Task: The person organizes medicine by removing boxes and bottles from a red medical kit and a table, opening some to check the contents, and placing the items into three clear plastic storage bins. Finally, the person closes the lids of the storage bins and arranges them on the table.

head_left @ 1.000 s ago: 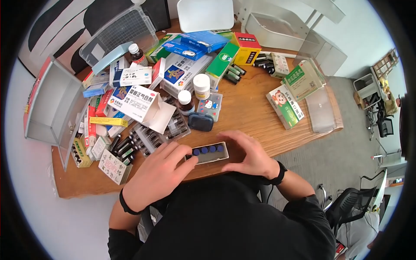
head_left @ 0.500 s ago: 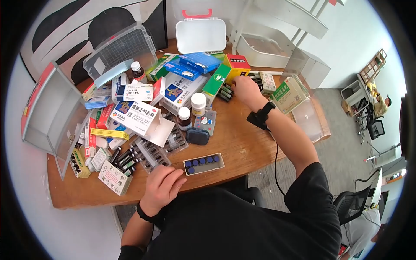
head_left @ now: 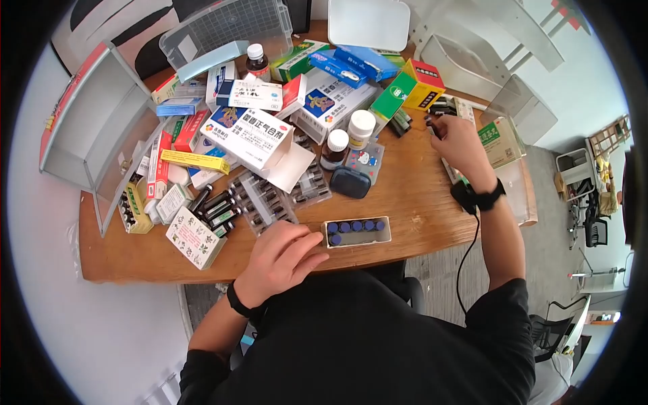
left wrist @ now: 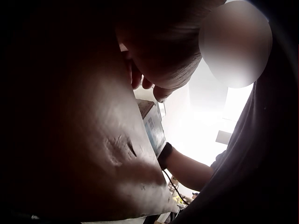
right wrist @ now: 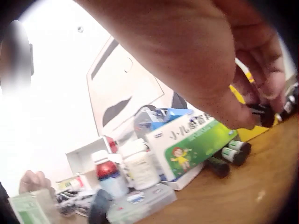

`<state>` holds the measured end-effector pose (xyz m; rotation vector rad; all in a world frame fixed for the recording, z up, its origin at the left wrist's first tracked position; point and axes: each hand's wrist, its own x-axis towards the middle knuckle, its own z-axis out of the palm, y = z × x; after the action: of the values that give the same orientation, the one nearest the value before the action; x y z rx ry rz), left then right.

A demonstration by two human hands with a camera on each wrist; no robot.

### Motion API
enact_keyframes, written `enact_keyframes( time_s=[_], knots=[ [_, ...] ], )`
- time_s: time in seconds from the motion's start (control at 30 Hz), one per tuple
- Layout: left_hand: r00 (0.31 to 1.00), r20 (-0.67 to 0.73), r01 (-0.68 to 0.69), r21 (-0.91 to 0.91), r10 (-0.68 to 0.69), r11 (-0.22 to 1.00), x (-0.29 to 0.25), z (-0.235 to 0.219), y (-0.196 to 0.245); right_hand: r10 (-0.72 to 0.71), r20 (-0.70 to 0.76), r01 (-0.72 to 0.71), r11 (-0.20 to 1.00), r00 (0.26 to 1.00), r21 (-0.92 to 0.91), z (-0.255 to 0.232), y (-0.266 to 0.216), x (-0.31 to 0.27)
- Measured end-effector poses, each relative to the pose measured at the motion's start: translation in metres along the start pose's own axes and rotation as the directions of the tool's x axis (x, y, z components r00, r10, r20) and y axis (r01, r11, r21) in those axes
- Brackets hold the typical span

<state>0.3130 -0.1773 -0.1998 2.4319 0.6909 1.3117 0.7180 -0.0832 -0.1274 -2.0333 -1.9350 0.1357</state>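
Observation:
A small open carton [head_left: 368, 237] lies before the body, with several blue-capped vials [head_left: 345, 227] standing along its far side and left end. My left hand [head_left: 282, 260] hovers by the carton's left end, fingers loosely bent with nothing in them. To the right, beyond the carton, my right hand [head_left: 462, 148] pinches a dark vial [right wrist: 264, 115] between thumb and fingers, low over the table in the right wrist view. More dark vials [head_left: 401, 123] lie left of that hand, beside a green-and-white box [head_left: 393, 101]. The left wrist view is mostly dark.
Medicine boxes [head_left: 250, 138] are heaped at the left and back. Two bottles [head_left: 362, 128], a dark blue case [head_left: 350, 182] and vial trays [head_left: 260, 200] lie beyond the carton. Clear plastic bins [head_left: 523, 111] stand at the right. A cable [head_left: 464, 270] hangs from my right wrist.
My right hand has left the carton, gone out to the loose vials, and now holds one slightly farther right. The left hand drew back from the carton, then came close to its end again.

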Motion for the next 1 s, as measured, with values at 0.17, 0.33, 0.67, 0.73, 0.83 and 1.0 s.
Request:
enact_keyframes(
  time_s=[0.17, 0.33, 0.67, 0.73, 0.83, 1.0],
  knots=[
    [0.998, 0.046, -0.05, 0.018, 0.049, 0.999, 0.003, 0.001, 0.004, -0.153, 0.12, 0.057, 0.816, 0.981, 0.575, -0.008, -0.065, -0.094],
    [0.997, 0.056, -0.055, -0.002, 0.055, 0.998, 0.026, -0.003, 0.02, -0.356, -0.017, 0.282, 0.709, 0.934, 0.647, 0.014, -0.121, -0.137],
    [0.997, 0.074, -0.012, -0.011, 0.012, 1.0, 0.056, 0.008, 0.033, -0.56, -0.154, 0.547, 0.652, 0.814, 0.524, 0.03, -0.121, -0.136],
    [0.996, 0.081, 0.025, -0.005, -0.024, 1.0, 0.058, 0.009, 0.036, -0.559, -0.153, 0.548, 0.655, 0.815, 0.521, 0.03, -0.121, -0.137],
    [0.996, 0.062, 0.066, -0.045, -0.064, 0.997, 0.058, 0.012, 0.036, -0.555, -0.151, 0.539, 0.65, 0.818, 0.536, 0.031, -0.119, -0.138],
    [0.976, 0.157, 0.167, -0.104, -0.15, 0.98, 0.058, 0.007, 0.038, -0.484, -0.091, 0.451, 0.708, 0.87, 0.544, -0.002, -0.098, -0.122]
  ],
)
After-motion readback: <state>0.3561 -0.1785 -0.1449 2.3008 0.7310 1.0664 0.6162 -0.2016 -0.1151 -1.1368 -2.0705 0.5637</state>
